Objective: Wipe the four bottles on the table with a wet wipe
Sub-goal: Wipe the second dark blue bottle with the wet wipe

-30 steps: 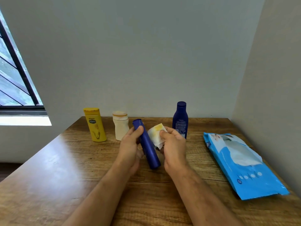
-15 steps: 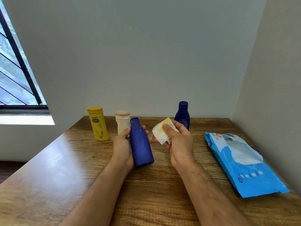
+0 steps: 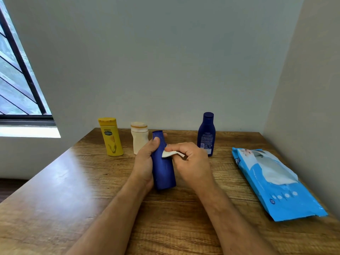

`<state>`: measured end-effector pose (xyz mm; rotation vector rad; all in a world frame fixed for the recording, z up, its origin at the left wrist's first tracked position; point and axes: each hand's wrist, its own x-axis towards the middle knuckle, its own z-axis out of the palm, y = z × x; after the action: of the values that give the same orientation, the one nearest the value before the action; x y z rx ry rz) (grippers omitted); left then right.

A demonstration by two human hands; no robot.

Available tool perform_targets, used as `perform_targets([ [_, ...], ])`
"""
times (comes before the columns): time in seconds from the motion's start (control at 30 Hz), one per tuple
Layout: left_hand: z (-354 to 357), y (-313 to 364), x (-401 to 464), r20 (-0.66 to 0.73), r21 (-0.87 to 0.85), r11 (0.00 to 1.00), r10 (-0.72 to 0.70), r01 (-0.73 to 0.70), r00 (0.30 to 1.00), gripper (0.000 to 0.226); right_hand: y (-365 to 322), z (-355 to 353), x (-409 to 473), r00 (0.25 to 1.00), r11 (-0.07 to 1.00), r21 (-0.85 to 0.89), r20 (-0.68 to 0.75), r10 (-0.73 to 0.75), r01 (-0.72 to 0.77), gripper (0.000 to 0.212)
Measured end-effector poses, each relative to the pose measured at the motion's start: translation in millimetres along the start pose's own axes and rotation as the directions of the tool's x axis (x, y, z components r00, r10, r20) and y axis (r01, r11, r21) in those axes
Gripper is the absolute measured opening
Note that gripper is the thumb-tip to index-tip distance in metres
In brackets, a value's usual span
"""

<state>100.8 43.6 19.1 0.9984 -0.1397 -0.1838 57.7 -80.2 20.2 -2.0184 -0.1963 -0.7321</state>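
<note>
Table: wipes pack right; yellow bottle, cream bottle and dark blue bottle stand at the back. My left hand grips the blue bottle; my right hand pinches the wet wipe against it. Which standing bottles are already wiped: cannot tell.

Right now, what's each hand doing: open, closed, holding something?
Left hand: closed around the blue bottle.
Right hand: pinching the wet wipe against that bottle.
</note>
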Motion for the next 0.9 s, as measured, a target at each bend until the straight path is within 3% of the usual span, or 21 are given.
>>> perform_targets([
  [0.23,-12.8,9.2,7.3,-0.175,0.019,0.994,0.112,-0.110,0.978,0.045,-3.0,-8.8,-7.0,0.971,0.999,0.013,0.236,0.038,-0.042,0.023],
  [0.43,-9.3,2.7,10.2,-0.116,0.061,0.991,0.125,-0.119,0.985,0.055,-4.3,-2.5,-3.2,1.000,0.998,0.061,0.017,-0.022,0.021,0.020],
  [0.6,-6.6,-4.9,6.1,0.054,0.091,0.994,0.054,-0.059,0.997,0.034,-4.1,-4.3,2.1,0.985,0.992,0.116,-0.165,0.060,-0.041,0.016],
  [0.77,-8.4,2.7,7.1,-0.035,0.025,0.988,0.150,-0.149,0.988,0.063,-9.3,-10.3,-3.1,0.998,0.987,0.152,0.045,0.045,-0.052,0.017],
  [0.9,-16.2,7.2,8.6,-0.131,0.028,0.978,0.207,-0.206,0.969,0.068,-10.3,-13.6,-4.8,0.965,0.991,0.105,0.254,0.059,-0.088,0.016],
])
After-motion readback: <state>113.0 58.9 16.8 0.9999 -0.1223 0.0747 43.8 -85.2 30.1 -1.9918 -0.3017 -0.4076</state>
